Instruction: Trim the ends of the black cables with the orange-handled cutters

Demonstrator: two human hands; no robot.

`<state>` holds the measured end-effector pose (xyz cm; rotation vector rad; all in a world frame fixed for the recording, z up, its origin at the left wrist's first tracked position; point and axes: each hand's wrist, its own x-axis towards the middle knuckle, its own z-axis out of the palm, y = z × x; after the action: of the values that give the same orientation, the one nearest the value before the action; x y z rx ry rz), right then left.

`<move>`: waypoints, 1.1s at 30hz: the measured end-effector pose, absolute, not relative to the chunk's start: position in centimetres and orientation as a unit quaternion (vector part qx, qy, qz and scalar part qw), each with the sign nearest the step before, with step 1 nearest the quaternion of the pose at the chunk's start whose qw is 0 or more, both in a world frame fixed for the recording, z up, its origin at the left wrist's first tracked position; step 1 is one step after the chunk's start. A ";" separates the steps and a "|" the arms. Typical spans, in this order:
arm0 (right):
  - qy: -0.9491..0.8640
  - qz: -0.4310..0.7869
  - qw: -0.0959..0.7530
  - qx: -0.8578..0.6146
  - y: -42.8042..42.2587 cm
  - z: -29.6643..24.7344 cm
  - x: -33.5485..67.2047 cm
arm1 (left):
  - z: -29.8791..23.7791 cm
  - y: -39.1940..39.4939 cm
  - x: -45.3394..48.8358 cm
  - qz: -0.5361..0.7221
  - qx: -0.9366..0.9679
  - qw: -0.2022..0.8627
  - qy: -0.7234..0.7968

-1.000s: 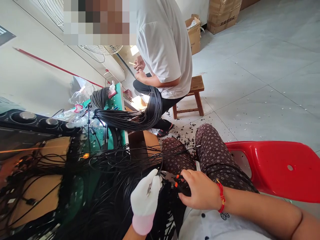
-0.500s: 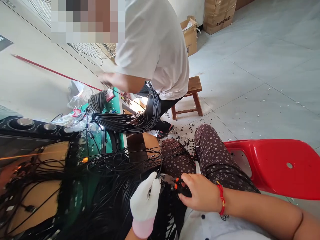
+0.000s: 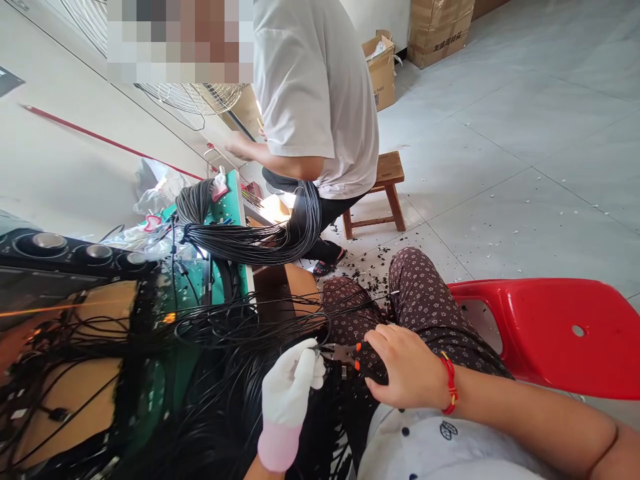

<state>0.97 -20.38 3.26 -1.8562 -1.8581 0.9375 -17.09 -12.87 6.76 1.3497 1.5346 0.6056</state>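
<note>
My left hand [image 3: 290, 390], in a white glove with a pink cuff, pinches the end of a thin black cable [image 3: 325, 327] between thumb and forefinger. Bare, with a red cord bracelet, my right hand [image 3: 405, 367] grips a pair of pliers [image 3: 345, 353] with black and orange handles. The jaws of the pliers point left and sit right by my left fingertips; whether they touch the cable end I cannot make out. Many loose black cables [image 3: 220, 373] spread over the table beside my lap, running under and past my left hand.
A co-worker [image 3: 320, 100] in a white shirt sits on a wooden stool [image 3: 390, 173] ahead. A thick bundle of cables [image 3: 250, 243] hangs off the green table [image 3: 233, 200]. At right stands a red plastic stool [image 3: 550, 333]. Cardboard boxes [image 3: 440, 30] and floor scraps [image 3: 367, 267] lie beyond.
My right hand and the pliers have shifted slightly up and right. The left hand has turned a little, its fingers still pinched. The co-worker has straightened, with the forearm raised.
</note>
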 end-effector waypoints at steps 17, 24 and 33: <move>-0.662 0.384 0.160 -0.624 -19.9 3.5 2.7 | 5.1 -12.7 -18.7 0.145 0.652 0.487 0.563; -0.262 0.921 0.162 -0.238 -19.4 0.8 4.0 | 5.8 -12.3 -18.5 0.140 0.696 0.462 0.531; -0.353 0.799 0.305 -0.380 -20.6 1.2 2.1 | 7.0 -12.7 -17.5 0.146 0.580 0.582 0.550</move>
<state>2.15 -20.57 1.17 -1.0071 -0.9351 2.1153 -17.48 -12.74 6.96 1.3546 1.2855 0.3420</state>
